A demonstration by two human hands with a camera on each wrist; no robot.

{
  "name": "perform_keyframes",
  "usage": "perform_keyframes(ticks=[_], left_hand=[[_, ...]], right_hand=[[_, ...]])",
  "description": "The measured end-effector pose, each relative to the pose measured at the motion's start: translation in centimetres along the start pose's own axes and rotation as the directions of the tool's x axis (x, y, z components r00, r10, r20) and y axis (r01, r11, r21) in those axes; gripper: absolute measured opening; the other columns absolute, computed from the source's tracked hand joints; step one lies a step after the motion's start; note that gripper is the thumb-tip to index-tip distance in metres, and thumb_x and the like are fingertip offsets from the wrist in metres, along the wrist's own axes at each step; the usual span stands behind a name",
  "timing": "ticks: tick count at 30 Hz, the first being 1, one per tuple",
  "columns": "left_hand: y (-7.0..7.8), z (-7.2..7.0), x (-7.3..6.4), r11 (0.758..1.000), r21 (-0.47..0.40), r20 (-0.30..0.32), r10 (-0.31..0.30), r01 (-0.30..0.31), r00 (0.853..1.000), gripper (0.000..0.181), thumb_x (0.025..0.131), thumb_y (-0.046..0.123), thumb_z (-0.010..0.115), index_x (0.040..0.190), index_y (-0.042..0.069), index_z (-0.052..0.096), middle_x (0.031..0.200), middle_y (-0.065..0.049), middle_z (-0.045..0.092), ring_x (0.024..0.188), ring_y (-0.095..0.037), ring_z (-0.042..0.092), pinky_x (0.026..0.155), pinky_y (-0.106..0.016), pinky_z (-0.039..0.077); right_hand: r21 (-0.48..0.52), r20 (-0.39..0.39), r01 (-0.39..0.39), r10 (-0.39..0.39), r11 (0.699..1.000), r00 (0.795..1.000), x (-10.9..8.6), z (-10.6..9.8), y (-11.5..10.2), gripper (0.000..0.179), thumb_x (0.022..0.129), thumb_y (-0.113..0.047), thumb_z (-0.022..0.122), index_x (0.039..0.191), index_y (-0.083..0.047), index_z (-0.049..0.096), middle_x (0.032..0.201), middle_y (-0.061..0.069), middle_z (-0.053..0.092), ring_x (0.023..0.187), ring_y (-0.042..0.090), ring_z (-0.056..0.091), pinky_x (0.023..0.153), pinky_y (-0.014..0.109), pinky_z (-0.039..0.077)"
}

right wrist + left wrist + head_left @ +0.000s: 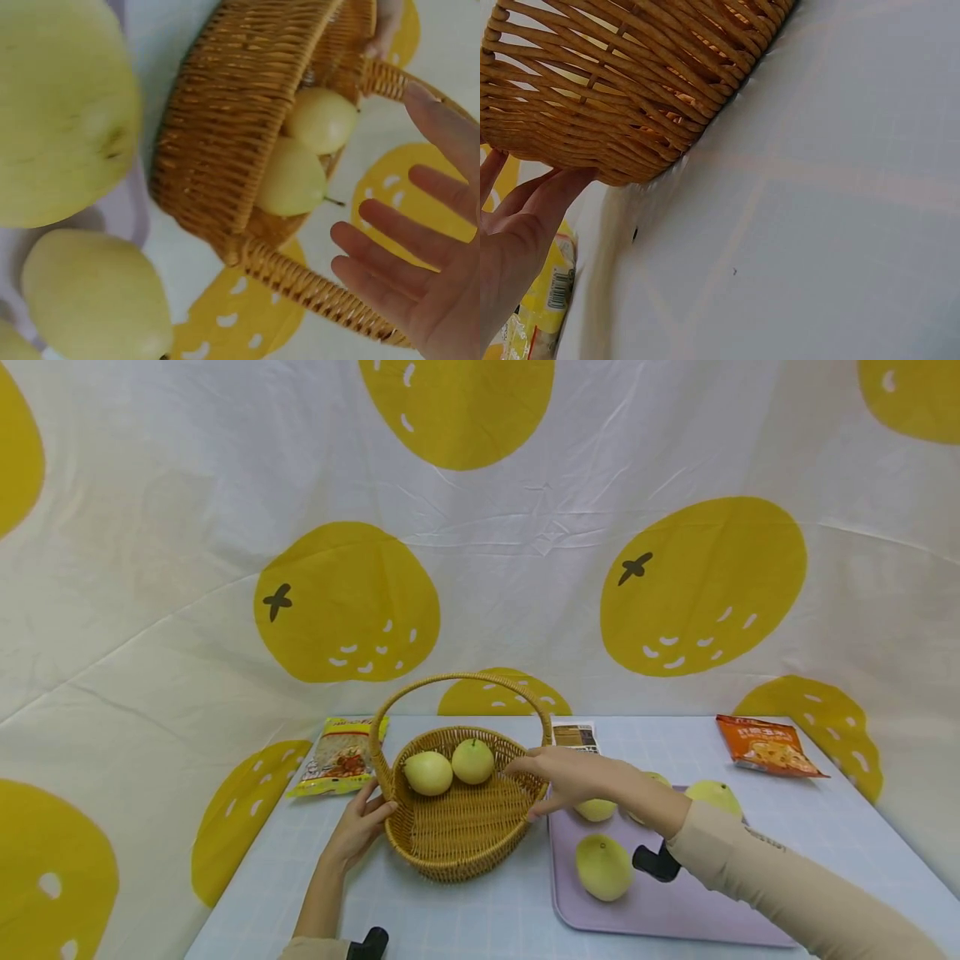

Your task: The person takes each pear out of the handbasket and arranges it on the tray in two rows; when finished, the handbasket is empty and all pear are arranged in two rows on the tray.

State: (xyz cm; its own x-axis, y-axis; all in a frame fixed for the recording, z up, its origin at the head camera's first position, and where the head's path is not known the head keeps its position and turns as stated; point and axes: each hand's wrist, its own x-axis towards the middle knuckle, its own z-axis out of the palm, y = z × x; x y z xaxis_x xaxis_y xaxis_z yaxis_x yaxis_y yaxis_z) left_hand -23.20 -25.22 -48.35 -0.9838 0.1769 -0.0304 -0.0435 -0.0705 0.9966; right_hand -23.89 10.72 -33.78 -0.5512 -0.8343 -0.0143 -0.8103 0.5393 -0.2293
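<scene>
A wicker basket (465,827) with a tall arched handle stands in the middle of the table, holding two pale yellow-green pears (429,774) near its back. My left hand (356,833) rests against the basket's left side; in the left wrist view its extended fingers and thumb touch the woven wall (607,112) from outside. My right hand (573,777) reaches over the basket's right rim. Its fingers are spread and the palm is bare in the right wrist view, with the pears in the basket (292,176) beyond the fingertips.
Right of the basket lies a lilac tray (675,914) with several more pears (603,867), partly hidden by my right arm. A yellow snack bag (337,756) lies at the back left, an orange one (768,746) at the back right. Behind the basket is a brown-and-white packet (576,737).
</scene>
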Motion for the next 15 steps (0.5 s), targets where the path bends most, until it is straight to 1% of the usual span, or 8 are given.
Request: perform_keyframes(ticks=[5,7,15], left_hand=[[0.2,0.0,0.0,1.0,-0.007,0.001,0.0,0.0,1.0,0.072,0.095,0.004,0.053,0.152,0.006,0.008,0.145,-0.034,0.026,0.127,-0.042,0.039,0.085,-0.031,0.05],[0.2,0.0,0.0,1.0,-0.01,0.0,0.0,0.0,1.0,0.073,0.095,0.003,0.053,0.152,0.006,0.008,0.145,-0.033,0.026,0.127,-0.042,0.039,0.085,-0.031,0.05],[0.0,-0.1,0.0,1.0,-0.02,0.004,-0.002,0.002,1.0,0.072,0.095,0.003,0.052,0.152,0.007,0.008,0.145,-0.034,0.026,0.126,-0.041,0.041,0.084,-0.031,0.05]], right_hand=[[0.023,0.009,0.012,-0.012,1.0,1.0,2.4,-0.3,-0.3,0.062,0.081,-0.031,0.075,0.132,-0.006,0.051,0.125,0.012,0.058,0.111,0.027,0.056,0.093,0.038,0.046],[0.016,0.015,-0.006,0.006,1.0,1.0,3.4,-0.1,-0.1,0.062,0.081,-0.032,0.075,0.132,-0.006,0.051,0.125,0.013,0.057,0.112,0.028,0.056,0.093,0.039,0.046],[0.035,0.07,-0.109,0.106,0.993,0.992,6.6,1.1,0.7,0.066,0.08,-0.031,0.076,0.136,-0.01,0.048,0.137,0.012,0.049,0.124,0.03,0.047,0.101,0.042,0.039]])
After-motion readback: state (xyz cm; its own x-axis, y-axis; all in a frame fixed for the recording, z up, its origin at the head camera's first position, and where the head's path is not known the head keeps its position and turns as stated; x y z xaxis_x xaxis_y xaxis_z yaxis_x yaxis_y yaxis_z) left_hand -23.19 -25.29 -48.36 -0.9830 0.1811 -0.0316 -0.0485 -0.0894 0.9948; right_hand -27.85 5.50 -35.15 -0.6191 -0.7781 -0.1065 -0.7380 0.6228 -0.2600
